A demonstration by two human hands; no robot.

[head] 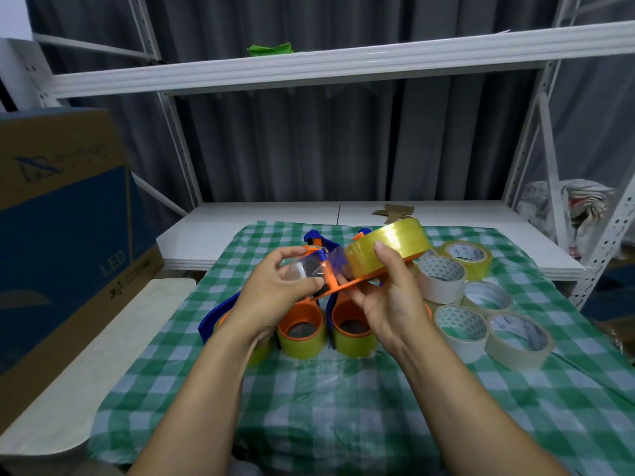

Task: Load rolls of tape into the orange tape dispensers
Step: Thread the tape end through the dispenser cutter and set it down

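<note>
Right hand (pixel 388 300) grips orange dispenser (pixel 347 286) with roll (pixel 388 245) seated, steadying it while left hand (pixel 275 290) pinches tape end (pixel 309 269) taut, probably for threading.

In my hands: my left hand (pixel 275 286) pinches the tape strip (pixel 309 266) and my right hand (pixel 388 304) grips the dispenser (pixel 347 286), both above the cloth (pixel 343 407) at 12 o'clock.
Tape roll (pixel 388 243): on the dispenser, toward its 2 o'clock end.
Loaded dispensers (pixel 302 324): side by side on the cloth, below my hands.
Loose rolls (pixel 441 278): clustered on the cloth at 2 o'clock, just beside the loaded dispensers.
Box (pixel 62 218): at 9 o'clock, off the cloth.
Scraps (pixel 395 211): behind the cloth, at 1 o'clock.
Upper shelf (pixel 309 68): overhead at 12 o'clock.
</note>
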